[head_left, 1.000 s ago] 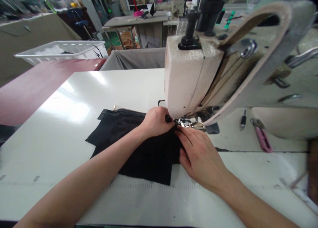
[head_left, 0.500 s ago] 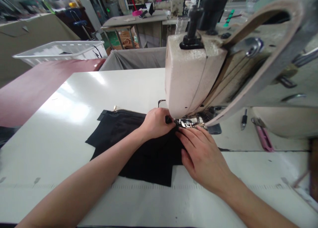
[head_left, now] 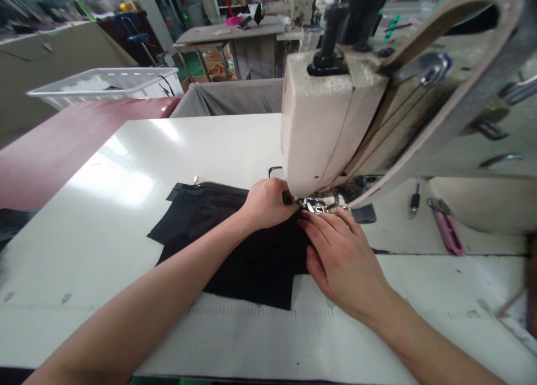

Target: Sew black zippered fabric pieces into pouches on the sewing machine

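Black fabric (head_left: 255, 262) lies flat on the white sewing table, with a zipper (head_left: 218, 184) along its far edge. My left hand (head_left: 271, 205) is closed on the fabric's edge in a pinch, just left of the presser foot (head_left: 316, 207). Stretched out flat, the fingers of my right hand (head_left: 342, 256) press on the fabric's right part, close in front of the foot. The head of the sewing machine (head_left: 323, 127) stands right over this spot. The needle and the fabric under the foot are hidden.
Right of the machine's foot lie pink-handled thread snips (head_left: 448, 228) and a small dark-handled tool (head_left: 415, 200). A white plastic basket (head_left: 109, 85) sits beyond the table's far left, by a reddish surface (head_left: 75, 133). Grey cloth (head_left: 235, 97) hangs behind the table.
The view has shifted slightly. Both hands keep nearly the same place on the black fabric, and the fabric shows no clear movement against the foot.
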Tool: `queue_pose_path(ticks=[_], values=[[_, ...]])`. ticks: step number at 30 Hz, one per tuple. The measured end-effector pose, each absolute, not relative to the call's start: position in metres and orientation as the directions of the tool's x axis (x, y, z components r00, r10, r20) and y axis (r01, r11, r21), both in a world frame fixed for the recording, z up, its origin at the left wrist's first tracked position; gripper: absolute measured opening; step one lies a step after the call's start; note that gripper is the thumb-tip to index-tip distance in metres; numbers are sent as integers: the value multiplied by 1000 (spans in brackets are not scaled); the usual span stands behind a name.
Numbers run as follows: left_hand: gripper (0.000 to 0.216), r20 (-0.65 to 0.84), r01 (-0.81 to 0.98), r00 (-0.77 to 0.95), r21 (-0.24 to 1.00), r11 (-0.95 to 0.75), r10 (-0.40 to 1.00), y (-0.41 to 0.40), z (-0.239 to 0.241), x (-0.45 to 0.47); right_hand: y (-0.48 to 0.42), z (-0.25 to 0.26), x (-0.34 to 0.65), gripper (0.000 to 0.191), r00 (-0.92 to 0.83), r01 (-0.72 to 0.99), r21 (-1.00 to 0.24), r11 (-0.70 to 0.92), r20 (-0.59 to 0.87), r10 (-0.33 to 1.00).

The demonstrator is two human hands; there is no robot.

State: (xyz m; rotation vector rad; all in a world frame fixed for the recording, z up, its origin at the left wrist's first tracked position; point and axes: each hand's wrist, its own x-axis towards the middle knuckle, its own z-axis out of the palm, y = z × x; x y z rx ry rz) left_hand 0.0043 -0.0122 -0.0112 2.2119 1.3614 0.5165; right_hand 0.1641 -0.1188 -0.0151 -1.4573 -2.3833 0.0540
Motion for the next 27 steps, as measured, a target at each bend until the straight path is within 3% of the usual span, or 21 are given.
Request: queue_pose_path(ticks=[6,12,17,20,22,25,27], values=[[16,74,728,422,566,-387,904,-12,-10,5,-118,-17,166,41,-422,854,-202,480,272,865],[17,66,706,528,519,-481,847,-6,-9,0,-120,-18,166,41,-423,841,-233,488,280,862],[21,314,768,453,339,-544,834,-52,-1,-8,-121,-21,169,38,-429,813,-278,512,309,849],[45,248,624,639,387,-679,728,-85,-5,-13,-119,-22,172,32,-403,780,-349,520,357,843],[50,186,590,682,433,-682,708,-96,-11,-16,-120,-18,175,30,-342,775,-402,487,381,859],[22,203,544,694,480,-688,691,-97,-16,-20,-128,-8,181,27,-204,758,-538,370,343,917],[16,259,480,705,509,-714,660,-93,-15,-22,-138,-2,184,24,-99,677,-701,225,216,971]])
